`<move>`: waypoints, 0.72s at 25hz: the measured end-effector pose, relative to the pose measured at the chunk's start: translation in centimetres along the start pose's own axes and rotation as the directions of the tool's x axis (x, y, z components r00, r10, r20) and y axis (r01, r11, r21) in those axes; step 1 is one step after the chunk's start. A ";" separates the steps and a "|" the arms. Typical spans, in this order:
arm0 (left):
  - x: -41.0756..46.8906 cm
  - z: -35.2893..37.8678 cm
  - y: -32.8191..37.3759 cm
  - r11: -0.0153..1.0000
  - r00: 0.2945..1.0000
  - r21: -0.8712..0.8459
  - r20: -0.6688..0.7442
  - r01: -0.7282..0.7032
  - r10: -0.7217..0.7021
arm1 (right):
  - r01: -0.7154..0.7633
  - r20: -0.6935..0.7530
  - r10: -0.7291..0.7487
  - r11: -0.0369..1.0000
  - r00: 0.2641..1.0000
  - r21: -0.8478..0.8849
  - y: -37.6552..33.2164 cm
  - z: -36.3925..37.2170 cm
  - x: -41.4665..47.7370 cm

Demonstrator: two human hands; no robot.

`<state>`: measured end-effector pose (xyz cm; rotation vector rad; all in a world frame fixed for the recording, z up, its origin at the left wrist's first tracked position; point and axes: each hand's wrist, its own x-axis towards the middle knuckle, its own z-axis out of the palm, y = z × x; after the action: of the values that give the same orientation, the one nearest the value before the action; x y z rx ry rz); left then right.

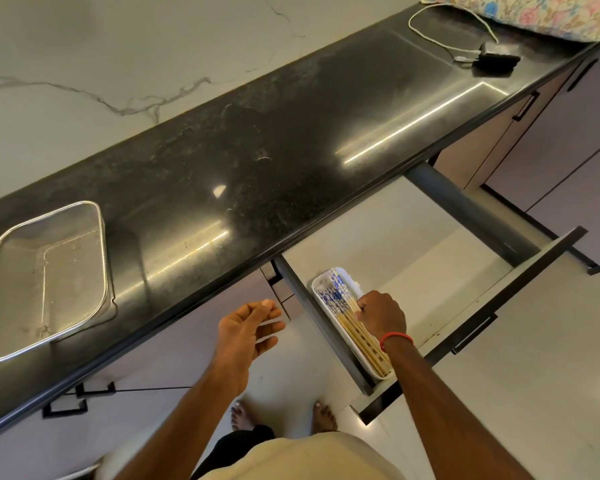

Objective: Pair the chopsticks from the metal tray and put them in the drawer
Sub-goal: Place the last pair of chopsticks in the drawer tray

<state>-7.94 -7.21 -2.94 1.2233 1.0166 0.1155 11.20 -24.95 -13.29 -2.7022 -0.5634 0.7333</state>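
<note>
The fingers (362, 304) of the right hand (383, 313) are curling down over the bamboo shafts of the chopsticks (352, 327), gripping them about midway along their length. The chopsticks are lying side by side in a narrow white tray (321, 306), blue-patterned ends pointing toward the counter and plain ends toward the person. That white tray is sitting against the left wall of the open drawer (430, 271). A red band (395, 339) is circling the right wrist.

The left hand (248, 327) is hovering in front of the cabinet, just beside the drawer's left edge, fingers loosely bent and holding nothing.

Up on the black countertop (291, 150), well apart from the drawer, the metal tray (103, 258) is sitting with no chopsticks showing inside it, so the task is looking close to finished.

These sticks are likely light, stiff and smooth — they are apt to roll or slide out of line if squeezed at one end only. Taking hold near the middle, as the right hand is doing, is probably the steadiest way to keep a pair together, with the tips then being nudged level against the white tray's end wall.
</note>
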 end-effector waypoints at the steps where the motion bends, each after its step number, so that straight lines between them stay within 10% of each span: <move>1: -0.2 -0.2 -0.1 1.000 1.000 0.000 -0.006 0.000 0.000 | -0.026 0.004 0.026 1.000 1.000 -0.017 0.0 0.4 0.0; 18: -0.8 0.3 -0.4 0.998 0.995 0.065 0.097 0.013 -0.019 | 0.073 0.005 -0.076 0.936 0.997 -0.345 0.8 2.9 -1.0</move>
<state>-8.33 -8.03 -2.80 1.2674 0.9507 0.0102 9.11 -25.60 -15.54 -2.9791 -0.8604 0.6538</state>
